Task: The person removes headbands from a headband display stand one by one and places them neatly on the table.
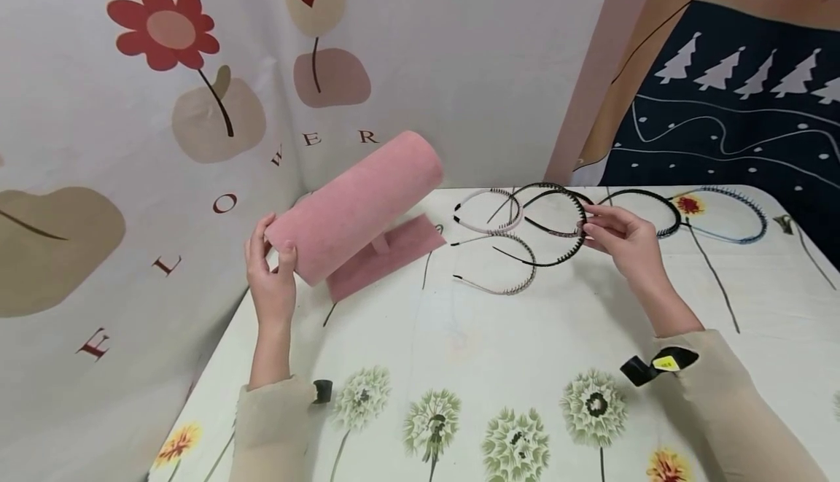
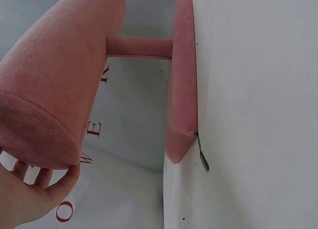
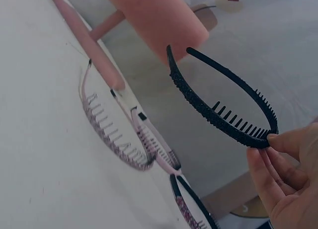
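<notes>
My left hand [image 1: 272,296] holds the near end of the pink plush roll [image 1: 361,201] of a headband stand, thumb on one side and fingers on the other. A short post [image 2: 139,47] joins the roll to a flat pink base [image 2: 183,90] on the table. Off to the right, my right hand [image 1: 626,241] pinches a black toothed headband [image 3: 198,106] between thumb and fingers at its curved middle. The band is raised above the table, its two tips pointing toward the roll. In the right wrist view, its outer face looks rough and glittery.
Under and beside the held band lie a pale pink headband [image 1: 521,214] and a beige one [image 1: 518,289]. Farther right are a black headband [image 1: 677,216] and a blue one [image 1: 763,223]. A hanging cloth with flower prints [image 1: 459,66] borders the table's [image 1: 459,351] back edge.
</notes>
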Demonstrator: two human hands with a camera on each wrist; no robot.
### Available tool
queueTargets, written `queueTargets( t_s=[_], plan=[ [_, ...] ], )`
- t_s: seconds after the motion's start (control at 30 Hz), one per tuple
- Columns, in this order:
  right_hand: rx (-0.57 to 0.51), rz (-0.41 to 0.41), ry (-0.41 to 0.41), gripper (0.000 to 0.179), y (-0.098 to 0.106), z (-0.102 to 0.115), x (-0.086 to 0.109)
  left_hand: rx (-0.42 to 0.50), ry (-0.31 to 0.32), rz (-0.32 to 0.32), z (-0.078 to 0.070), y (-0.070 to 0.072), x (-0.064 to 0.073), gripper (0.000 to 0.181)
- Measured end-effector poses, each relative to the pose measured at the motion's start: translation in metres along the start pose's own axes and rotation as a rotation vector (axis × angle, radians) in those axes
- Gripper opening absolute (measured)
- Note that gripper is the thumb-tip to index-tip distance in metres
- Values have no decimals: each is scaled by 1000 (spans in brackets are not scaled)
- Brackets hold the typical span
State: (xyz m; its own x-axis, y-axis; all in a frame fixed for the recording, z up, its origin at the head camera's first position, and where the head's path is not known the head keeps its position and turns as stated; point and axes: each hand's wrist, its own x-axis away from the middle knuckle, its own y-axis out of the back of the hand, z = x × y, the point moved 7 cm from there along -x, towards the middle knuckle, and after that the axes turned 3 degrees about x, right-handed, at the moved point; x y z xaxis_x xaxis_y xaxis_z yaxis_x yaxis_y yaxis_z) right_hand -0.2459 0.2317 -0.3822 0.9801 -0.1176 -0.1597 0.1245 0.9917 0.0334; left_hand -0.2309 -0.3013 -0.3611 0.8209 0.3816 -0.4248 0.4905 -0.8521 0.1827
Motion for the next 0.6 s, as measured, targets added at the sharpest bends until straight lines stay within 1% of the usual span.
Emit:
queueTargets(
  t_s=[0.17, 0.3, 0.47, 0.6],
  plan=[
    [-30, -6, -43, 31, 18, -10, 3, 11, 12, 1, -1, 0, 1, 52],
    [-15, -21, -77, 27, 32, -17, 6, 7, 22, 1, 0, -1, 1, 51],
    [-15, -9, -112, 25, 44, -26, 7, 13, 9, -7, 0, 0, 1, 52],
    [30, -12, -152, 25, 55, -36, 8, 20, 3, -2, 0, -1, 1, 54]
  ],
)
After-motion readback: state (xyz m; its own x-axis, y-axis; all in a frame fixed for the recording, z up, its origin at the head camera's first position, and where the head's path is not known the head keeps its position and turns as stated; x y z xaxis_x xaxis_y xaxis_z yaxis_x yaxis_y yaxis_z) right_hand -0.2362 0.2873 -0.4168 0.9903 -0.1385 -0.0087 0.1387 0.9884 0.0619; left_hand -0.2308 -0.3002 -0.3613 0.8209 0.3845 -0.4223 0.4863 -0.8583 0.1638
